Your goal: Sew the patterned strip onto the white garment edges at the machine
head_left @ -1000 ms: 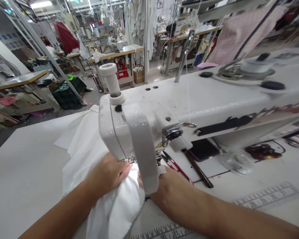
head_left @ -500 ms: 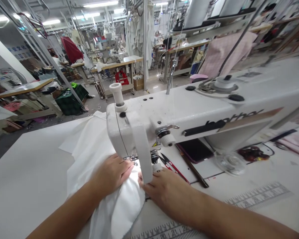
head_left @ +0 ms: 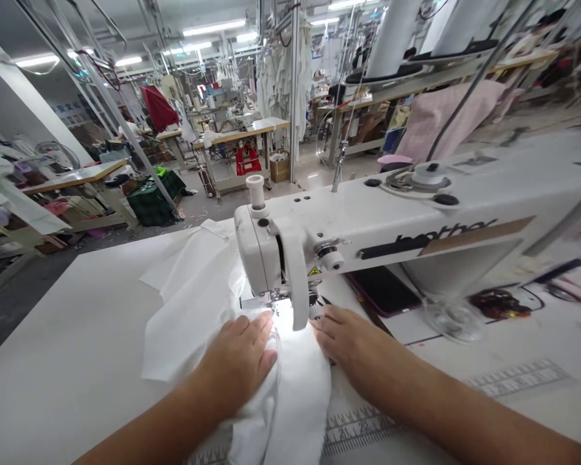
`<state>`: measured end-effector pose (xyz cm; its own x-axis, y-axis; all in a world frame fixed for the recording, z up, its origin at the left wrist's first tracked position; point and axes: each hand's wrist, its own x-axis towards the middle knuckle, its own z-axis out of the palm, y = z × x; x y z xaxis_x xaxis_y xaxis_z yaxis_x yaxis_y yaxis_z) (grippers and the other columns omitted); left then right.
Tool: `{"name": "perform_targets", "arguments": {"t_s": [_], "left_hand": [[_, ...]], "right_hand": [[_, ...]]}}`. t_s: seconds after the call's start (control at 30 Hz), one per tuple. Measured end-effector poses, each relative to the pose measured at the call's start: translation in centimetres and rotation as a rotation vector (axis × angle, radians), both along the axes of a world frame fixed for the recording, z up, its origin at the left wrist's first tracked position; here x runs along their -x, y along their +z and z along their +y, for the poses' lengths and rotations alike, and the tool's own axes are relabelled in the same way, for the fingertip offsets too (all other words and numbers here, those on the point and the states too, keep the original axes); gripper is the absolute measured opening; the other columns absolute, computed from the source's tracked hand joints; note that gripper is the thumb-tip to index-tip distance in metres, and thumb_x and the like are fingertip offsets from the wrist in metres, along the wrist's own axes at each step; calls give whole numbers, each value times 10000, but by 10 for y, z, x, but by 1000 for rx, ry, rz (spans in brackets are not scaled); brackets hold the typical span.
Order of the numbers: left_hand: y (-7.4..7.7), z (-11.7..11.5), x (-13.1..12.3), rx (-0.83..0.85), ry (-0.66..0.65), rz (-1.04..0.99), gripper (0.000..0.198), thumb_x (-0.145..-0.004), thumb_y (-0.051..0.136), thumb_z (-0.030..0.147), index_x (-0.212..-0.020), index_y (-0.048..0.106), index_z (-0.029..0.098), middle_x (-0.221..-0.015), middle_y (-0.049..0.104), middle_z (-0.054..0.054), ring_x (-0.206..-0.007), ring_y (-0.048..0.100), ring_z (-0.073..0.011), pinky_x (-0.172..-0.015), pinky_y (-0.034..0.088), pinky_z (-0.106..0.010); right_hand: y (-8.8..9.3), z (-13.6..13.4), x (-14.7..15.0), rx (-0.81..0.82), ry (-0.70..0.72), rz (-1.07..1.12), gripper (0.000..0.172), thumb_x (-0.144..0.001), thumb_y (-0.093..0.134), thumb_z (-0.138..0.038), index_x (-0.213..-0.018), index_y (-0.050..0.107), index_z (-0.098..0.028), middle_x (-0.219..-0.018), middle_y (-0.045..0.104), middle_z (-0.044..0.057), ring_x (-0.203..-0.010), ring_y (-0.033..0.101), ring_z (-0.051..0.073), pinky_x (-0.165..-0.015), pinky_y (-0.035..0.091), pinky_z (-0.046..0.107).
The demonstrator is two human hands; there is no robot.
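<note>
White fabric runs under the needle area of a white sewing machine, lit by a bright lamp. My left hand lies flat on the fabric just left of the presser foot, fingers stretched forward and thumb apart. At the fabric's right edge, beside the machine head, my right hand has its fingers bent together on the cloth; its fingertips are partly hidden. More of the white cloth spreads in folds to the left and behind the needle.
A dark phone lies under the machine arm, near a clear plastic dish. Scissors by my right hand are mostly covered. Ruler markings run along the table front. Thread cones stand above; other workstations are behind.
My view has shifted, so the machine sits further right. My left hand has flattened and drawn back from the needle. The fabric in front lies straighter, and my right hand covers more of the scissors.
</note>
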<state>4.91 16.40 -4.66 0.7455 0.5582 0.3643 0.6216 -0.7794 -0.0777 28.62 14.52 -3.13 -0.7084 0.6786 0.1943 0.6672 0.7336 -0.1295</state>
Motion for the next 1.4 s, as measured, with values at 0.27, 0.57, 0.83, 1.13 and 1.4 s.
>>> {"name": "perform_targets", "arguments": {"t_s": [0.27, 0.57, 0.83, 1.13, 1.4], "left_hand": [[-12, -15, -18, -120, 74, -5, 311, -909, 440, 194, -1110, 607, 27, -969, 675, -191, -755, 581, -266, -617, 494, -403], [-11, -20, -23, -95, 163, 69, 214, -884, 450, 184, -934, 634, 85, -920, 676, -176, -746, 598, -273, -562, 466, -384], [-13, -20, -26, 17, 244, 61, 235, -855, 478, 190, -985, 630, 68, -1096, 665, -218, -745, 626, -288, -587, 521, -428], [-11, -19, -28, 39, 251, 92, 318, -854, 493, 210, -1093, 628, 49, -1156, 654, -211, -786, 638, -293, -600, 541, -426], [-9, -15, -27, -28, 265, 69, 423, -827, 481, 198, -1191, 585, 9, -1117, 682, -206, -750, 648, -279, -621, 561, -421]], "right_hand": [[-20, -2, 29, -7, -84, 102, 491, -727, 447, 60, -1172, 567, -108, -990, 646, 86, -826, 554, 219, -792, 475, 368], [-18, 7, 14, 16, 4, -15, 502, -784, 466, 3, -1270, 511, -114, -973, 630, 89, -820, 549, 225, -744, 449, 367], [-17, 11, 14, 115, -9, -40, 476, -808, 474, -6, -1261, 525, -144, -1026, 634, 98, -925, 561, 239, -798, 469, 385], [-20, 10, 14, 91, -24, -23, 493, -791, 497, -26, -1267, 519, -156, -1052, 631, 101, -963, 558, 251, -826, 466, 390], [-21, 13, 15, 53, -7, -69, 453, -779, 485, -31, -1219, 529, -131, -904, 600, 63, -861, 522, 236, -749, 429, 369]]}}
